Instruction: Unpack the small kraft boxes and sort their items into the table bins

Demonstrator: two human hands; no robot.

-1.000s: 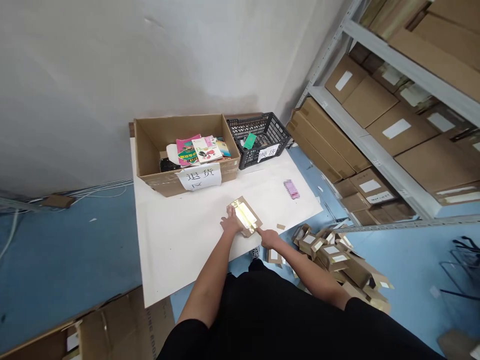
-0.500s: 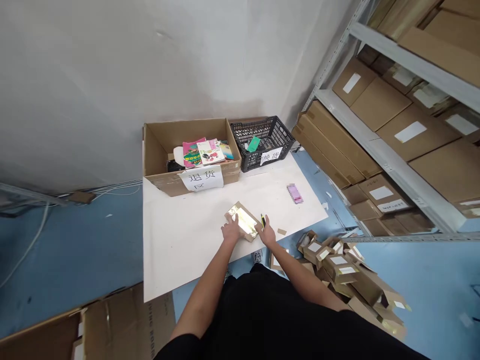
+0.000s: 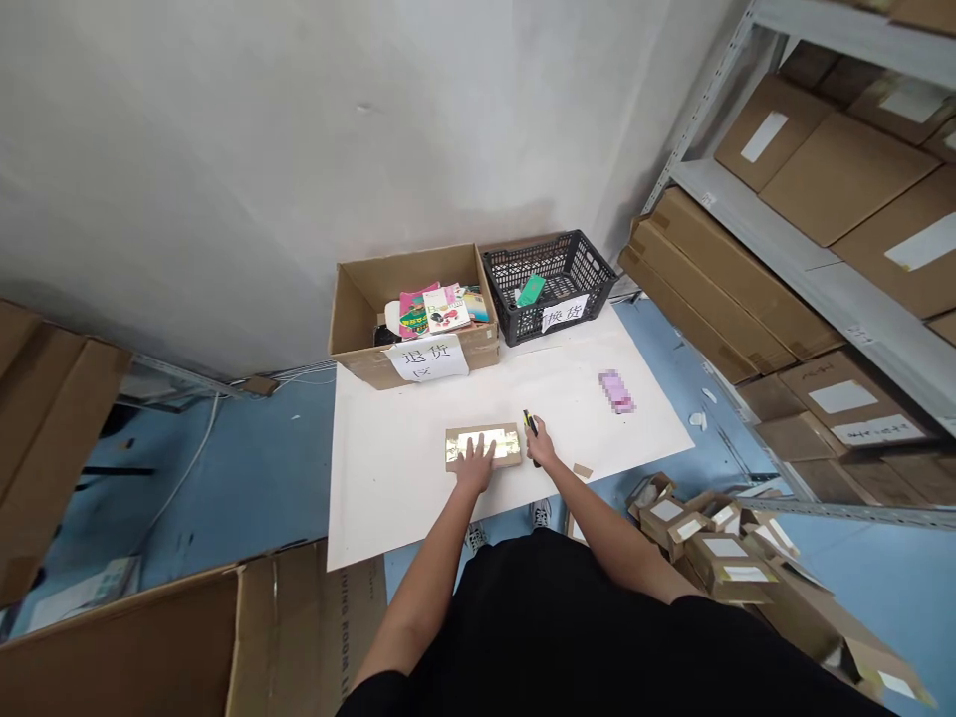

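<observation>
Fingers spread wide, your left hand (image 3: 476, 466) lies atop a taped box (image 3: 503, 448) directly beneath them, as your right hand (image 3: 539, 443) grips a black-and-yellow cutter (image 3: 530, 423), a cardboard scrap (image 3: 583, 470) near its fingers.

parcel label (image 3: 499, 440): partly under left fingers (image 3: 480, 448) | purple item (image 3: 616, 390): pixelated (unreadable) | shelf (image 3: 754, 221): cut off right

A small brown box (image 3: 509, 444), with a white label and shiny tape on top, is laid flat on the white table (image 3: 388, 498) with its long side going left to right, and a yellow and black tool (image 3: 530, 423) is held just beside its right end.
</observation>
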